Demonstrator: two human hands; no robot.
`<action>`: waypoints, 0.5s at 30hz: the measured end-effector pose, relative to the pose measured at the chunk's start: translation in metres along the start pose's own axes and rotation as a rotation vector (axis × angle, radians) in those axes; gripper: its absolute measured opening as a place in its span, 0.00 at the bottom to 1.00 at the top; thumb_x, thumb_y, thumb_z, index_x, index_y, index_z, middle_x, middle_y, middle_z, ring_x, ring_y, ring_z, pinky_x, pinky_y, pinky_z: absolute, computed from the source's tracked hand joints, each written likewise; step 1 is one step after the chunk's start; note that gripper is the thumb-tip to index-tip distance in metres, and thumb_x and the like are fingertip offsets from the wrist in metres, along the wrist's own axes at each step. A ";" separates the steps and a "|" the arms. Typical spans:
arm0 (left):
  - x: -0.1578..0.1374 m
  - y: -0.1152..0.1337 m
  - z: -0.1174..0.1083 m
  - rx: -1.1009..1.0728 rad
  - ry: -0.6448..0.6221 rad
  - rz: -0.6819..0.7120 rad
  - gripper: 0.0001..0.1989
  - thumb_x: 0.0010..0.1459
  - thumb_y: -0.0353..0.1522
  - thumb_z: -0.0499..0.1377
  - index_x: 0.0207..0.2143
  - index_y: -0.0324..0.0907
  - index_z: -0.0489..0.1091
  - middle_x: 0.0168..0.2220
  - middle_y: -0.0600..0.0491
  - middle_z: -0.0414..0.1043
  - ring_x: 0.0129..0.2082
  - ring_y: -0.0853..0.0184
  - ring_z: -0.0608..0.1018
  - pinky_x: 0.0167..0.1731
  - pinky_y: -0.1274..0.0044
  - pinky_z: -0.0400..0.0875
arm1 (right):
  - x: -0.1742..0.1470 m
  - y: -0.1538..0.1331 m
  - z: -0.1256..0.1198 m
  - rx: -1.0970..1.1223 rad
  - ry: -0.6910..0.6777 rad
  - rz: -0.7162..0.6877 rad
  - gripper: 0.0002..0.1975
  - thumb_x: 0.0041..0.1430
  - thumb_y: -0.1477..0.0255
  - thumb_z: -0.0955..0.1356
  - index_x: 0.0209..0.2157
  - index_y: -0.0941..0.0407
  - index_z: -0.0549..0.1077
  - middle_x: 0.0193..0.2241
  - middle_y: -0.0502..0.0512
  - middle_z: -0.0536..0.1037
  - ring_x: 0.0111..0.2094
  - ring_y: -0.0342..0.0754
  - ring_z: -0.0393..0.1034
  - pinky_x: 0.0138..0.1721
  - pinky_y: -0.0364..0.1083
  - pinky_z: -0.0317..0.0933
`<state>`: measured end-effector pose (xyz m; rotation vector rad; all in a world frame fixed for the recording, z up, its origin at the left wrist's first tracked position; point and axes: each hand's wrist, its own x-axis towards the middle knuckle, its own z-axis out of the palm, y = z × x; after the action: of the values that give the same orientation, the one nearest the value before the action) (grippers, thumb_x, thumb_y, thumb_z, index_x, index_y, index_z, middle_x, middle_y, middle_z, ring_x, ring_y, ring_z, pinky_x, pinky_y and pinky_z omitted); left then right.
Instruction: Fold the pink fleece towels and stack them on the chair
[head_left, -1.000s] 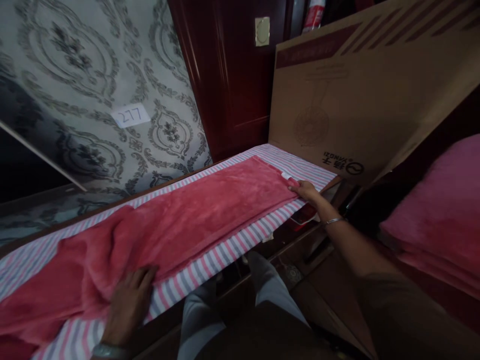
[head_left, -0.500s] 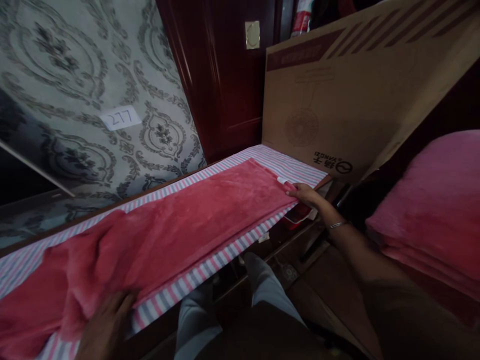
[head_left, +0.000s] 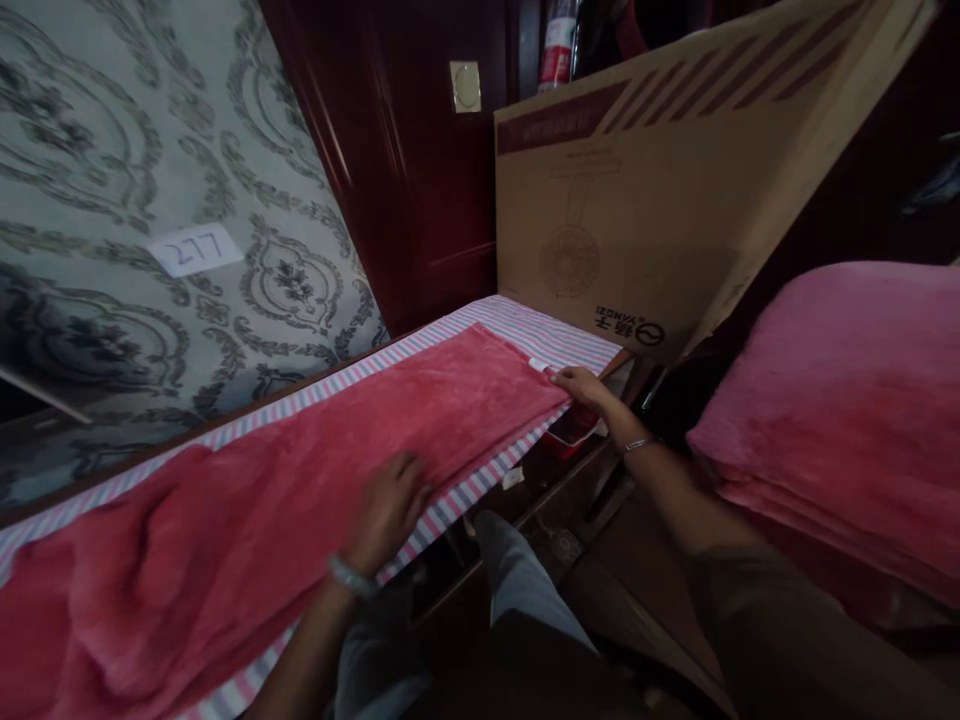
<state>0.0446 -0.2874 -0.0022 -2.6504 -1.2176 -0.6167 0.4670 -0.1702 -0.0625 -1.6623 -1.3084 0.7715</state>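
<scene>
Pinching the red blanket at its right end, just beside a white tag, our right hand keeps that edge within its grip. Our left hand is over the near side, fingers curled; we cannot tell whether that grip pinches anything. The blanket lies lengthwise on a striped cloth. We judge the smooth, layered right-hand stretch done, while the left end, heaped in loose folds, looks left to settle.
</scene>
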 end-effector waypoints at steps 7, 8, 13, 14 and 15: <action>0.030 0.018 0.038 0.017 -0.191 -0.022 0.16 0.65 0.31 0.51 0.52 0.41 0.70 0.42 0.45 0.72 0.41 0.60 0.74 0.41 0.68 0.71 | -0.010 0.000 0.001 0.129 -0.023 -0.121 0.28 0.43 0.45 0.67 0.32 0.56 0.75 0.29 0.51 0.76 0.33 0.47 0.66 0.36 0.44 0.59; 0.026 0.017 0.039 -0.007 -0.165 -0.012 0.16 0.65 0.31 0.51 0.52 0.41 0.70 0.42 0.45 0.72 0.41 0.60 0.74 0.41 0.68 0.71 | -0.012 0.000 0.000 0.144 -0.038 -0.128 0.29 0.43 0.44 0.67 0.32 0.57 0.75 0.30 0.52 0.76 0.34 0.48 0.67 0.37 0.44 0.59; 0.015 0.005 0.044 -0.046 -0.088 -0.004 0.15 0.64 0.31 0.51 0.51 0.41 0.70 0.45 0.44 0.71 0.43 0.60 0.74 0.43 0.68 0.71 | -0.014 -0.002 -0.008 0.135 -0.062 -0.078 0.27 0.50 0.45 0.63 0.25 0.56 0.72 0.25 0.54 0.75 0.30 0.48 0.65 0.32 0.45 0.60; 0.015 0.003 0.046 -0.026 -0.094 -0.011 0.15 0.64 0.31 0.50 0.50 0.41 0.70 0.44 0.44 0.71 0.42 0.60 0.74 0.42 0.68 0.71 | -0.012 -0.003 -0.008 0.122 -0.049 -0.066 0.27 0.51 0.45 0.63 0.23 0.56 0.71 0.24 0.54 0.74 0.29 0.47 0.64 0.31 0.44 0.59; 0.015 0.002 0.046 -0.002 -0.105 -0.019 0.15 0.64 0.30 0.49 0.48 0.41 0.71 0.44 0.44 0.71 0.41 0.60 0.75 0.41 0.68 0.71 | -0.011 -0.003 -0.008 0.108 -0.036 -0.053 0.26 0.52 0.46 0.63 0.22 0.56 0.70 0.22 0.53 0.73 0.27 0.47 0.63 0.30 0.44 0.58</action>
<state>0.0686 -0.2639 -0.0374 -2.7070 -1.2712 -0.4874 0.4699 -0.1821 -0.0572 -1.5288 -1.3070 0.8298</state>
